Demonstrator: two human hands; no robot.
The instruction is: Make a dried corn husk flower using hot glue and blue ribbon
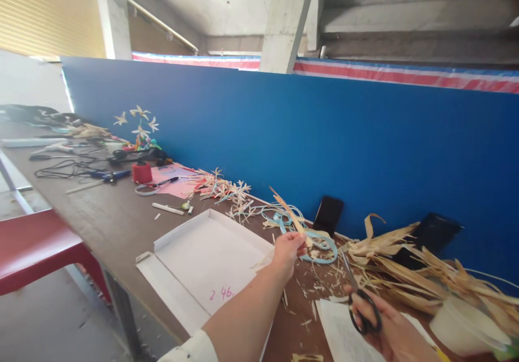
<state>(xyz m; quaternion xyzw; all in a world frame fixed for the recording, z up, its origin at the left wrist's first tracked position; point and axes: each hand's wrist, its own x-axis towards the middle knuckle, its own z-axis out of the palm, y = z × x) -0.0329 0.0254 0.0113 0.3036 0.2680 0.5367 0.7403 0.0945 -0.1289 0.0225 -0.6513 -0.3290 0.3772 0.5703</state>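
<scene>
My left hand (288,249) is closed on a thin strip of dried corn husk (290,213) that sticks up and to the left above the table. My right hand (389,329) grips black-handled scissors (359,294), fingers through the loops, blades pointing up and left toward the husk strip. A pile of dried husks (413,275) lies just right of both hands. Small husk scraps litter the brown table (109,221) between the hands.
A white flat cardboard tray (206,259) lies left of my left hand. Blue tape loops (320,246), husk flowers (221,186), a red spool (141,173), pink paper, cables, a white bowl (466,324), a printed sheet (344,335). Blue partition (324,135) behind. A red bench (32,248) stands left.
</scene>
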